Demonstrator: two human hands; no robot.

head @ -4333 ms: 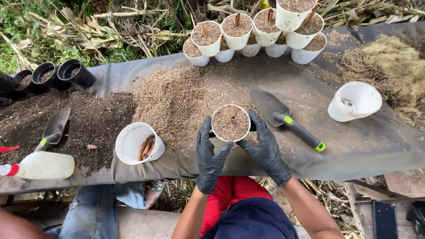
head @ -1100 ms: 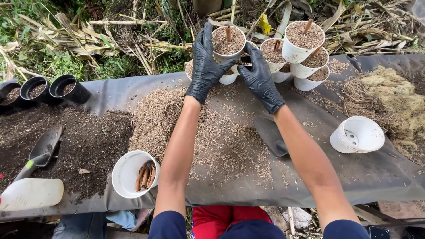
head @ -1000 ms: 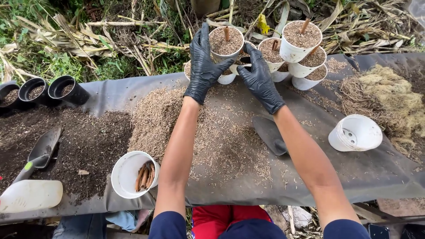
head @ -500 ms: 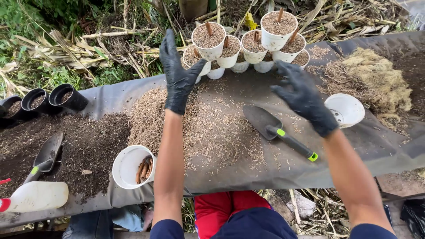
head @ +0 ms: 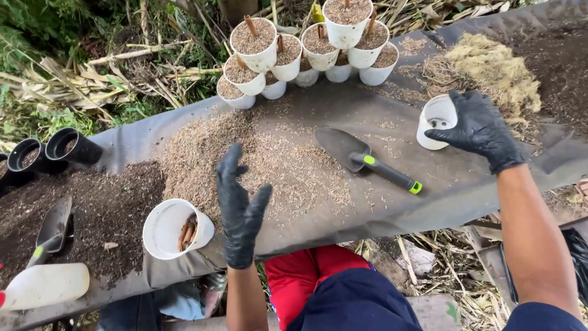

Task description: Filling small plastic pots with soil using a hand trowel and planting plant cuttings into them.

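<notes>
White plastic cup (head: 436, 121), empty and tipped on its side, lies on the grey sheet-covered desk (head: 343, 202), right of the dark-bladed trowel with black handle and green tip (head: 367, 160). Right hand (head: 481, 130), in a black glove, rests on the cup's rim; its fingers (head: 454, 133) curl over the rim without closing fully around it. Left hand (head: 240, 208), also gloved in black, hovers left of the trowel above the pile of light brown husk substrate (head: 257, 159); its fingers (head: 228, 168) are spread wide and hold nothing. Beyond the trowel stands a stacked cluster of filled white cups with brown stick cuttings (head: 306, 46). Left of the trowel, near the left hand, lies a white cup holding brown stick pieces (head: 174, 228).
</notes>
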